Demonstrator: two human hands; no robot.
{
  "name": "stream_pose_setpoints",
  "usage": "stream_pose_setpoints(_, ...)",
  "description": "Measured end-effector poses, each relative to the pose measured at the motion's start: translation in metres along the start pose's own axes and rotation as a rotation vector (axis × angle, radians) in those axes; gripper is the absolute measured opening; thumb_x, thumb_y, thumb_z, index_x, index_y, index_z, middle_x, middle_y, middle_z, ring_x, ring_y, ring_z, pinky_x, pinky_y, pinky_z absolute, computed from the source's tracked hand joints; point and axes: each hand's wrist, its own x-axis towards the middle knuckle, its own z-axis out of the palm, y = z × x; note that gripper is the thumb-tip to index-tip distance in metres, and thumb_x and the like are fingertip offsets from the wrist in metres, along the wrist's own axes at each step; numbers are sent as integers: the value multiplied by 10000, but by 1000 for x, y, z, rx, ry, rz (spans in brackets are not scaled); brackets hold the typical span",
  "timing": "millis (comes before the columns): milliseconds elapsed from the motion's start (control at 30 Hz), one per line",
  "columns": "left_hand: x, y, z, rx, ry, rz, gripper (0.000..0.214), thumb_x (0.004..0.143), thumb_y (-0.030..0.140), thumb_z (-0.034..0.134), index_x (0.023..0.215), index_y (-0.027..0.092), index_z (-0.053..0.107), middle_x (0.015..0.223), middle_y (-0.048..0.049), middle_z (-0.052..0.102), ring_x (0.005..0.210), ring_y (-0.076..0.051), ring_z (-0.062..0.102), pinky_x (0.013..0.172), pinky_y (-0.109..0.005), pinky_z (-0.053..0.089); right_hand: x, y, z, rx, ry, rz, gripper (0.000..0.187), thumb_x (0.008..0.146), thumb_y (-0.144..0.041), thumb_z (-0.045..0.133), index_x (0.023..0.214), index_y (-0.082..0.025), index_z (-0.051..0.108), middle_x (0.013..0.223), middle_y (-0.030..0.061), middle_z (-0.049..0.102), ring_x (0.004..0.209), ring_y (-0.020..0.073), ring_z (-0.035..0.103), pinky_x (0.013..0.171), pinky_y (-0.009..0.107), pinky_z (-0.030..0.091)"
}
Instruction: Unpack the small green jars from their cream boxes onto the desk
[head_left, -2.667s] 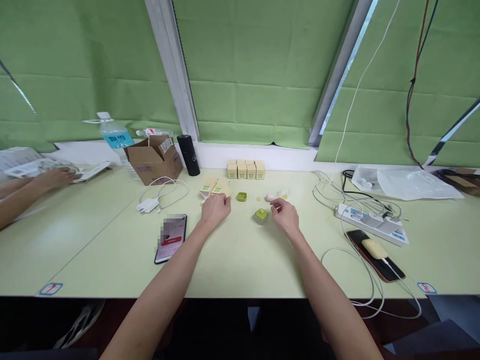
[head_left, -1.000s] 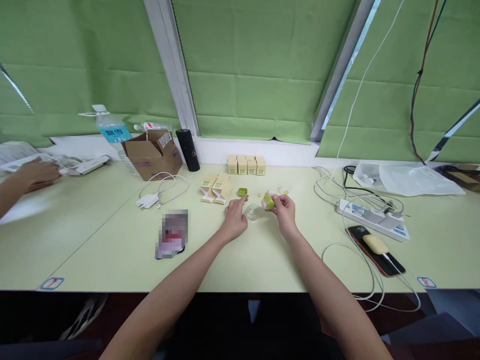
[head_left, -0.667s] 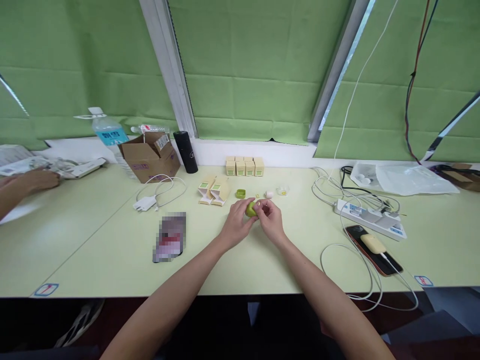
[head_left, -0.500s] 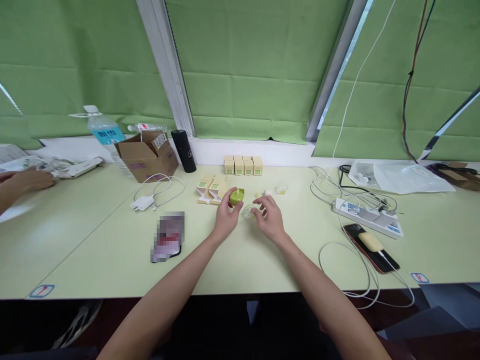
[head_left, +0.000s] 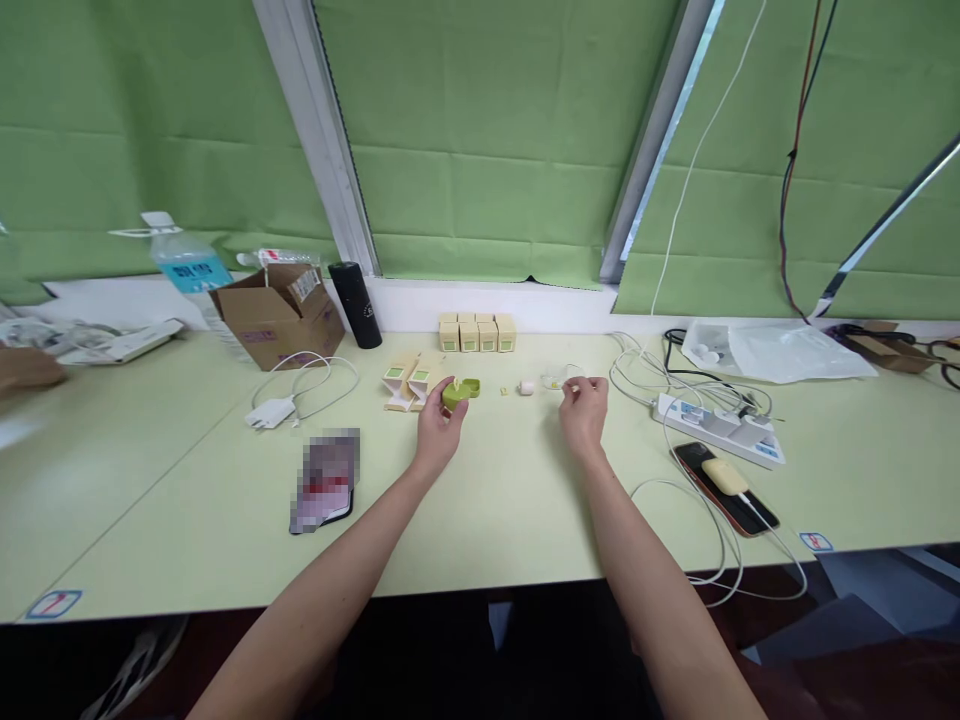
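My left hand (head_left: 441, 425) grips a small green hinged case (head_left: 466, 390), which stands open with its lid swung to the right. On the table to the right of it lie a tiny yellow piece (head_left: 504, 391) and a small white block (head_left: 526, 387). My right hand (head_left: 585, 410) is pinched closed at a clear plastic shell (head_left: 574, 371). Beside that shell sits another clear plastic piece (head_left: 553, 383) with a yellow spot. Two opened cream cartons (head_left: 409, 385) stand just left of my left hand.
Behind stand several small cream boxes (head_left: 478, 335). A black flask (head_left: 355, 305), cardboard box (head_left: 277, 325) and charger (head_left: 271, 412) are to the left, with a phone (head_left: 326, 480) nearer. At right are a power strip (head_left: 716, 430) and cabled phone (head_left: 724, 490). Another person's hand (head_left: 26, 368) shows far left.
My right hand has moved right, carrying the clear shell away from the green case to beside the other clear piece. The green case's lid is turned to the right. The view has shifted slightly.
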Motion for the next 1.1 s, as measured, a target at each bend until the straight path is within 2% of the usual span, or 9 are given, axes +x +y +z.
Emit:
stream_pose_setpoints(67,0,0,0,2,-3,-3,604,833,462,766,1347,190,602,1235,-121,688,1099,-227,653,928,-338,506,8,14,1,-50,14,120,239,938,-207,472,1038,-166,686,1145,98,482,769,167,551,774,330,462)
stream_pose_setpoints(167,0,-1,1,-3,-18,0,602,829,457,771,1342,191,604,1259,-125,689,1122,-236,654,938,-347,506,14,26,7,-95,-20,179,254,922,-164,456,1044,-157,678,1162,101,471,718,148,500,750,317,440)
stream_pose_setpoints(567,-2,1,4,-124,-134,-53,674,793,502,796,1340,172,582,1367,-152,672,1222,-250,658,1056,-397,514,47,36,18,-140,-123,117,246,829,-103,486,978,-158,675,1105,85,490,708,148,442,734,313,419)
stream_pose_setpoints(667,-2,2,5,-159,-169,-64,675,794,509,798,1338,168,589,1374,-163,674,1230,-257,665,1072,-419,516,46,34,17,-116,-105,96,278,817,-120,502,1032,-156,676,1095,85,483,720,155,479,742,324,444)
stream_pose_setpoints(767,-3,3,5,-199,-194,-79,676,806,514,796,1349,167,592,1358,-168,686,1206,-255,677,1049,-431,530,44,20,13,-61,-11,63,332,825,-123,485,1108,-169,653,1121,92,477,798,178,538,803,347,473)
stream_pose_setpoints(833,-4,4,6,-226,-211,-106,689,800,526,804,1351,169,596,1320,-166,708,1161,-250,692,1005,-421,544,39,3,11,33,83,19,300,853,-144,471,1098,-179,640,1103,90,487,846,194,562,843,364,489)
stream_pose_setpoints(900,-5,7,5,-250,-241,-156,699,785,540,819,1339,169,607,1261,-163,736,1083,-241,713,928,-387,554,27,-19,12,147,107,-51,242,870,-181,492,1071,-186,628,1048,78,504,837,196,565,852,370,509)
stream_pose_setpoints(1000,-7,13,3,-332,-301,-229,666,779,528,841,1293,163,627,1219,-168,749,999,-222,731,850,-344,547,-4,-49,16,344,-36,-252,216,896,-228,514,1092,-203,600,1016,73,542,841,201,588,768,346,541)
stream_pose_setpoints(1100,-8,20,1,-477,-328,-269,603,766,493,874,1217,169,637,1203,-157,749,1008,-224,743,902,-360,555,-38,-67,19,422,-174,-515,286,913,-246,542,1197,-214,554,1122,110,589,940,225,626,765,364,561)
